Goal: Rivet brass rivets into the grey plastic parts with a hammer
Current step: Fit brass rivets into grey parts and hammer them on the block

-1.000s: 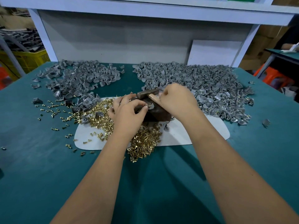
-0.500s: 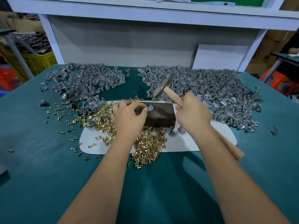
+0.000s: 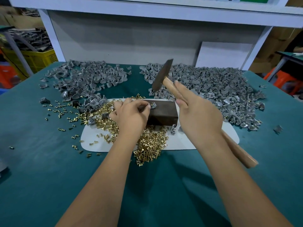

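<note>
Block (image 3: pixel 161 114) on the mat (image 3: pixel 188 141) — rivets (image 3: pixel 147 145) left and before it, part piles (image 3: pixel 213 89) behind.

- You're at a small factory assembly bench: green work mat (image 3: pixel 41 169), white shelf frame (image 3: pixel 164 10) overhead.
- Heaps of grey plastic parts (image 3: pixel 213 86) and brass rivets (image 3: pixel 150 145) fill mid-frame.
- Upper left: yellow crate (image 3: pixel 37 59) of stock; upper right: cardboard boxes (image 3: pixel 268 51).
</note>
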### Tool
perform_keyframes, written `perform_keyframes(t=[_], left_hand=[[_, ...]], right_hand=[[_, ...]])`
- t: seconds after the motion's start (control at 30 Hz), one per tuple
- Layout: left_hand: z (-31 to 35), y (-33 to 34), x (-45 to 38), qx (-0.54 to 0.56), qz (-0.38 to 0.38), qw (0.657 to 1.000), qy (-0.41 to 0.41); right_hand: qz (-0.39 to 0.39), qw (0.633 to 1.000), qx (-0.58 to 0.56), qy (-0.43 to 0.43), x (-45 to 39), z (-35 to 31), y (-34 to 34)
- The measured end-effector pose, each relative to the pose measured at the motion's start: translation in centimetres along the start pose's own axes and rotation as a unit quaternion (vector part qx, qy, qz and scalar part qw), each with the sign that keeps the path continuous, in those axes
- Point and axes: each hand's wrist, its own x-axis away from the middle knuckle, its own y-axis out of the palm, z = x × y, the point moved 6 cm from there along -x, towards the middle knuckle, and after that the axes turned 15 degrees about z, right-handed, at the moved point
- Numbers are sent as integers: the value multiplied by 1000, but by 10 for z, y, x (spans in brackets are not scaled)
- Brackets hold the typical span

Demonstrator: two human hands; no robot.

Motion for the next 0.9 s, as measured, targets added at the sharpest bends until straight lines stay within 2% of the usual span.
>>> perform_keyframes(t=[0.07,0.17,0.3,0.4,0.53,0.67,0.8,0.9], left_hand=[[-1,1,0,15,-3,1000,-6],[-4,1,2,34,-10,999,-28],[-4,-1,5,54,5,997,-53],[-3,-1,5,31,-4,999,-38],[-2,-2,5,38,0,998,-42],[0,-2,5,58,-11,998,-39],[1,-4,7,39,0,999,-35],[1,-4,7,31,-3,999,-34]], right_hand=[[-1,999,20,-44,1,-9,2],[-65,993,62,-76,0,-14,14],[1,995,84,-56,-4,-17,5],[-31,992,94,-83,3,-17,13],[11,992,105,-70,-1,-19,3],[-21,987,122,-100,7,-21,10],[8,989,121,-89,7,-23,4],[-19,986,122,-115,9,-22,11]])
